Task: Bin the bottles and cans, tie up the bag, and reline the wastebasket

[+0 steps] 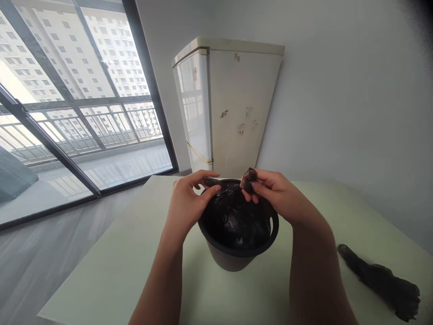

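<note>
A black trash can (233, 262) with cut-out handles in its rim stands upright on the table in front of me. Inside it lies a shiny, crumpled black plastic bag (233, 221). My left hand (194, 194) is at the left of the rim, its thumb and fingers closed around a gathered piece of the bag. Over the far right of the opening, my right hand (272, 189) pinches another bunched, twisted part of the bag, lifted above the rim. The bag's lower part is hidden inside the can.
A dark crumpled strip of black plastic (382, 280) lies on the pale green table (111, 271) at the right. Behind the table stands a worn white refrigerator (243, 99) against the grey wall. Glass sliding doors (77, 108) fill the left side.
</note>
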The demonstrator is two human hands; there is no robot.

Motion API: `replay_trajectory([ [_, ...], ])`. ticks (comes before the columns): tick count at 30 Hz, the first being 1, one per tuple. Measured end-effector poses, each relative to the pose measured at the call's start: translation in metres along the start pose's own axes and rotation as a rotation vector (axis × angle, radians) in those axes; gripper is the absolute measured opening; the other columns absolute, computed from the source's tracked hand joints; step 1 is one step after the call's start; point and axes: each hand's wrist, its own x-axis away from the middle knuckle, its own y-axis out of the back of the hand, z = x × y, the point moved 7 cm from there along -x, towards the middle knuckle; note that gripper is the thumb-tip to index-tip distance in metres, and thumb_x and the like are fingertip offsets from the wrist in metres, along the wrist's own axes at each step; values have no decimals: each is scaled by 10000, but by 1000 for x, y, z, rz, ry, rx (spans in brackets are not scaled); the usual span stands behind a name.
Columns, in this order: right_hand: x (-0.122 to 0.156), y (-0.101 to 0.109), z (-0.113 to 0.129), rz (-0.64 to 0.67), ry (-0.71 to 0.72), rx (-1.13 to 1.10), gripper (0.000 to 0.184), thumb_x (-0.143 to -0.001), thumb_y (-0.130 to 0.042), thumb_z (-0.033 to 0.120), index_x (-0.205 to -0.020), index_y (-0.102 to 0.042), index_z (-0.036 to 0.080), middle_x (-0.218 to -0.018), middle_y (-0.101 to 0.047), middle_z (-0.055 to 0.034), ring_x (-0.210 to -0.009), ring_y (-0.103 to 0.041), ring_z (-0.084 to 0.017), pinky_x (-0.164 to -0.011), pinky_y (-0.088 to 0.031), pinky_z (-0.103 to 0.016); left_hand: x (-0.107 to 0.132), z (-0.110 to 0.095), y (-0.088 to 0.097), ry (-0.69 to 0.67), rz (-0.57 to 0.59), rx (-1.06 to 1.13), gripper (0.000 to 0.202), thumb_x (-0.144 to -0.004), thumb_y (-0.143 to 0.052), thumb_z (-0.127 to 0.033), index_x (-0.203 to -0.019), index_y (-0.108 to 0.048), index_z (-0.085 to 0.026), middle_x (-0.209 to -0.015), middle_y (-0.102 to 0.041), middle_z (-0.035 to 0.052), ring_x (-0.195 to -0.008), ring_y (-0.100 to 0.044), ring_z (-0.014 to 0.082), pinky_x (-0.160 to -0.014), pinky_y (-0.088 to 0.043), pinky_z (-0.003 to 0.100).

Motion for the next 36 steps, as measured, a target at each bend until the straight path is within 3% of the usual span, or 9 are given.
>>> replay_trajectory([
  [10,4,1,-5,48,-99,141,214,-1047,-448,265,-962,-638,215,-774,-644,8,-707,-531,-150,-700,-405,-308,0,15,0,78,150,-74,241,-858,-771,-296,-1098,-798,-311,-756,-706,-13,-755,-652,185,-780,-511,351],
  [26,5,-2,-12,89,-180,235,232,-1023,-424,257,-908,-624,234,-797,-661,19,-709,-532,-152,-654,-415,-290,-3,21,4,140,224,-180,212,-847,-748,-293,-1054,-791,-310,-781,-724,-16,-739,-648,181,-743,-484,332],
  [36,0,-10,-10,107,-168,320,252,-1005,-411,217,-825,-587,235,-779,-654,34,-726,-573,-154,-689,-427,-301,-4,24,4,139,194,-279,190,-855,-730,-264,-1029,-795,-301,-757,-696,-10,-708,-616,182,-736,-461,343],
])
